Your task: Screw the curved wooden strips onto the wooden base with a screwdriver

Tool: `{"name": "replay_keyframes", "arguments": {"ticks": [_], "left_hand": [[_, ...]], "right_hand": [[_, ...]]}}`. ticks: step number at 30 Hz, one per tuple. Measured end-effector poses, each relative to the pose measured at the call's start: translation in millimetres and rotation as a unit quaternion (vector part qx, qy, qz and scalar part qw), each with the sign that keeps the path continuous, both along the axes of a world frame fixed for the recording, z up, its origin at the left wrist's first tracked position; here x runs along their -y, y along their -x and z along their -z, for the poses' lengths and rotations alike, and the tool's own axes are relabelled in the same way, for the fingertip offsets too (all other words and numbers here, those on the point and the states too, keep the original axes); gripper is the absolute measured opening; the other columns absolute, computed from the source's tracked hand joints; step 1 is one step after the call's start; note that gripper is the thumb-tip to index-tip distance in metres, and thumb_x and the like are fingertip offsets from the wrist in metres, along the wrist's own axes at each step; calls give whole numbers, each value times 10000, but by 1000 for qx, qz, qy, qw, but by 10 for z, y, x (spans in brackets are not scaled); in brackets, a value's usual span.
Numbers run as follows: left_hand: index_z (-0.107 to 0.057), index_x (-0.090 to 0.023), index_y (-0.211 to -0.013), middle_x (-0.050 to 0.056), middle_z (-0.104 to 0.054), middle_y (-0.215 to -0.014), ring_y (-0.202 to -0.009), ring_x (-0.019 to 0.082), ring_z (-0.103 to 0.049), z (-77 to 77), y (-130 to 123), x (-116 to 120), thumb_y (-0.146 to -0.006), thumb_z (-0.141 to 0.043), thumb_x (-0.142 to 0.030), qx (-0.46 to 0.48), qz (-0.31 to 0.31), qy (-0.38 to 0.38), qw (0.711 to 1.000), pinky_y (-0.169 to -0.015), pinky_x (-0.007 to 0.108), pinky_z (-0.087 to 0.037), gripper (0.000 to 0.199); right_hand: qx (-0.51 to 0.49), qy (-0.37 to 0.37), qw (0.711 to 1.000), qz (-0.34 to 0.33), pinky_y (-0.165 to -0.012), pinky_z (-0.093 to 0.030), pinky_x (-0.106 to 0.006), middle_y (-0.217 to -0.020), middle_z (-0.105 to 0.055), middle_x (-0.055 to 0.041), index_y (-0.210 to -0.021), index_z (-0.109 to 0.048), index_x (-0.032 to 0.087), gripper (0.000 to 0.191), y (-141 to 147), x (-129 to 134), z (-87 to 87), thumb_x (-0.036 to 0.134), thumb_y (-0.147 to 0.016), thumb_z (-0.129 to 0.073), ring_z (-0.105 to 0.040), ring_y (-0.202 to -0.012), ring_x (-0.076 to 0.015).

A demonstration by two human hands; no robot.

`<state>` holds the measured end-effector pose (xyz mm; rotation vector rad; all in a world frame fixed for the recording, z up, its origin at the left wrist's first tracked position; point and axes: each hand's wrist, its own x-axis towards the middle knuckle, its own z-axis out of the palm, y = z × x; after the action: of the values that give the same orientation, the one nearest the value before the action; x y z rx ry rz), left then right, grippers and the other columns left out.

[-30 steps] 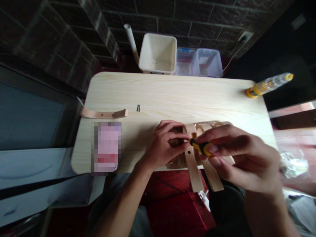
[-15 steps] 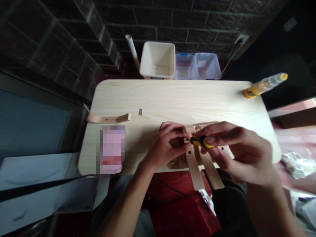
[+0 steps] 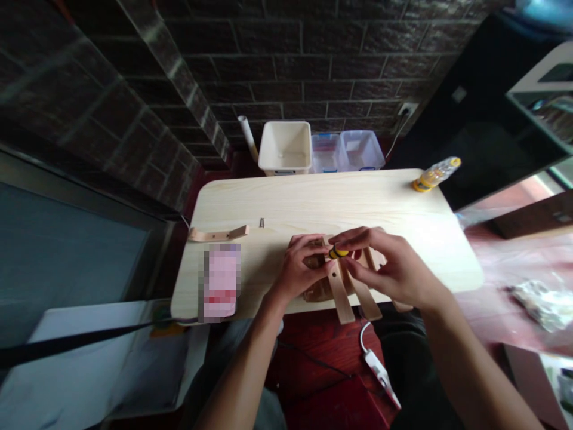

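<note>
A short yellow-and-black screwdriver (image 3: 339, 252) sits in the fingertips of my right hand (image 3: 385, 257), which is closed around its handle. Its tip points left at a wooden assembly (image 3: 342, 304), whose long slats stick out past the table's front edge. My left hand (image 3: 299, 267) grips this assembly from the left, thumb and fingers on both sides of the screwdriver's tip. The tip and whatever it meets are hidden by my fingers. Dark holes show in the slats.
A curved wooden piece (image 3: 219, 235) with holes lies left on the table (image 3: 308, 200), near small screws (image 3: 262, 223) and a blurred-out pink rectangular object (image 3: 221, 275). A clear, yellow-ended container (image 3: 436, 174) stands back right. Bins (image 3: 285, 149) are behind the table; a power strip (image 3: 380, 376) lies below.
The view has tilted up and back, so the table looks smaller and lower. My right hand has closed further over the screwdriver's handle; my left hand keeps its place on the assembly.
</note>
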<state>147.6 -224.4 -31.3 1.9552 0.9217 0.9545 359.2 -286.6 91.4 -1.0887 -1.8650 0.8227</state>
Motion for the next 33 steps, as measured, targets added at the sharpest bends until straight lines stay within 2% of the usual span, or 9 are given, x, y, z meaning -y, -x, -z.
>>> {"name": "replay_keyframes", "arguments": {"ticks": [5,12,18,23,28,33], "left_hand": [[-860,-239,-976,105,-786,-1257,-1236,291,-685,-13,-16,25,-837,-853,-325,7,-11,-2,1000,-1104,511,-562,163],[-846,-265,-948,89,-773,-1268,-1249,286,-671,30,2,70,-857,-830,-282,21,-25,-3,999,-1090,530,-580,94],[-848,-270,-993,91,-772,-1265,-1240,296,-670,-8,20,55,-845,-842,-305,21,-15,4,1000,-1085,522,-582,152],[-839,-267,-938,82,-784,-1187,-1221,301,-664,-61,7,24,-844,-836,-313,19,-17,0,1000,-1086,519,-576,105],[-866,-273,-963,88,-776,-1182,-1214,299,-660,-117,37,-26,-902,-817,-342,-8,20,21,1000,-1068,502,-576,105],[-875,-302,-991,79,-760,-1201,-1226,291,-637,-75,65,-42,-945,-792,-329,-10,31,16,999,-1078,494,-555,98]], "right_hand": [[31,13,999,-1,-895,-616,-318,-1166,-804,-75,-1158,-730,230,159,-8,-1,-89,210,-1001,-712,-760,-1096,-210],[13,52,998,-29,-852,-619,-275,-1197,-793,-85,-1164,-721,208,143,-87,-123,-128,245,-1032,-680,-762,-1042,-181],[16,66,996,-59,-899,-594,-300,-1173,-789,-67,-1169,-728,223,166,-79,-177,-175,195,-1007,-703,-752,-1028,-182],[18,61,996,-59,-883,-577,-293,-1179,-778,-67,-1161,-734,228,166,-73,-209,-172,178,-1009,-692,-747,-1004,-175],[8,67,995,-68,-931,-579,-289,-1178,-793,-57,-1167,-753,237,159,-86,-243,-162,210,-1022,-692,-756,-1045,-176],[-13,69,995,-76,-944,-571,-290,-1165,-803,-75,-1154,-774,223,160,-100,-250,-173,231,-1058,-646,-751,-1050,-172]]}}
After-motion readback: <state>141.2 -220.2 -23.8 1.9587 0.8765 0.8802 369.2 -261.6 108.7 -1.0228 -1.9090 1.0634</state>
